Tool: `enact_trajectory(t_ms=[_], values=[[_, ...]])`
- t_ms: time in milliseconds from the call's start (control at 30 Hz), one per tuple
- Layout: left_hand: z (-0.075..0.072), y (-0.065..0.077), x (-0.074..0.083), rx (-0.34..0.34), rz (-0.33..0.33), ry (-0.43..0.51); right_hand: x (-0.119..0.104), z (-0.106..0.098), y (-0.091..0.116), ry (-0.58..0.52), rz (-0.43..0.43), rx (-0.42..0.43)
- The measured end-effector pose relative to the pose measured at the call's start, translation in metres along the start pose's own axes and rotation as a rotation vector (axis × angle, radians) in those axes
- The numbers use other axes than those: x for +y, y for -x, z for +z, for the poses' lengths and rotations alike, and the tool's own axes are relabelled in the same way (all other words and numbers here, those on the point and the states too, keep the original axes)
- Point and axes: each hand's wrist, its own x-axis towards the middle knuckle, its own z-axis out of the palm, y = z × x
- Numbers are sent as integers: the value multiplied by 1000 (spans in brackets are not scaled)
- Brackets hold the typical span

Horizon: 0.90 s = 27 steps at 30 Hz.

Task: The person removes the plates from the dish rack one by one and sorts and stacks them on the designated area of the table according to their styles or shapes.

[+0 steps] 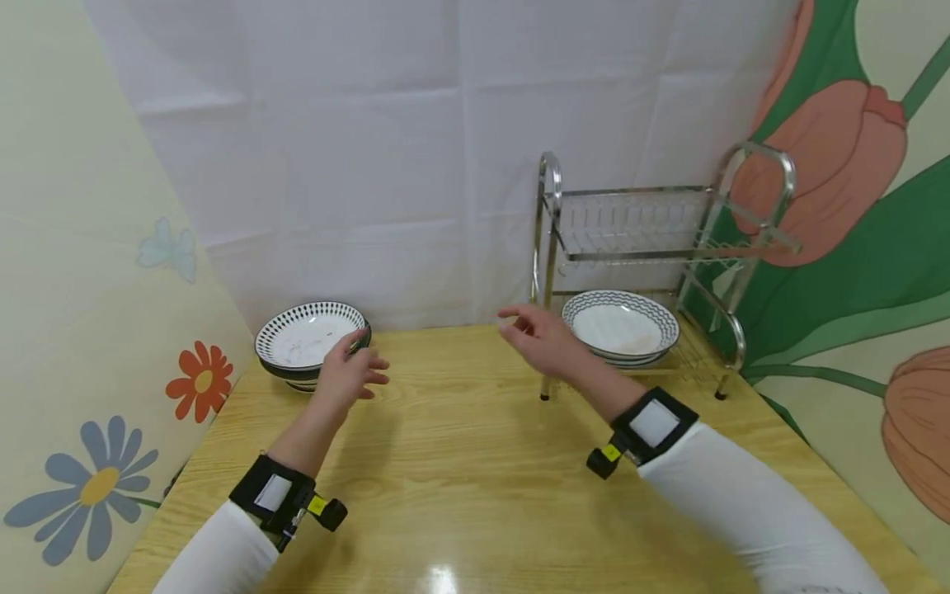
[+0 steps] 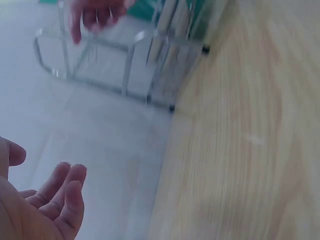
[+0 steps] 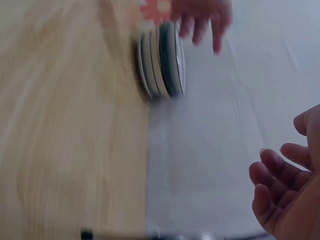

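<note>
At the left of the table is a stack of plates [image 1: 293,337], the top one white with a dark patterned rim. My left hand [image 1: 347,375] is in front of its right edge, fingers loosely spread and holding nothing. On the lower level of a metal dish rack [image 1: 631,256] lie a few stacked plates [image 1: 616,323] with a wavy dark rim pattern. Left of these plates hovers my right hand [image 1: 540,337], its fingers relaxed and bent with nothing between them. Both hands are raised above the tabletop, palms facing inward in the wrist views.
The wooden table [image 1: 445,462] reaches back to a white cloth [image 1: 356,165] hung behind it. Painted walls with flowers [image 1: 200,381] stand at both sides. The rack's upper tier [image 1: 638,227] holds no dishes and overhangs the plates below.
</note>
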Motion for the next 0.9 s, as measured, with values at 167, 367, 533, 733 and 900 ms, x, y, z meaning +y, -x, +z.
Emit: enact_trajectory(t_ms=[167, 367, 533, 733, 900], values=[[38, 21, 1, -109, 52, 44, 41, -46, 0, 97, 102, 107], [74, 35, 5, -173, 73, 80, 93, -86, -1, 215, 238, 192], [98, 42, 10, -260, 75, 110, 133, -114, 0, 279, 358, 253], [114, 47, 12, -331, 59, 134, 173, -142, 12, 385, 483, 249], [117, 51, 10, -344, 40, 144, 191, -151, 21, 383, 583, 200]])
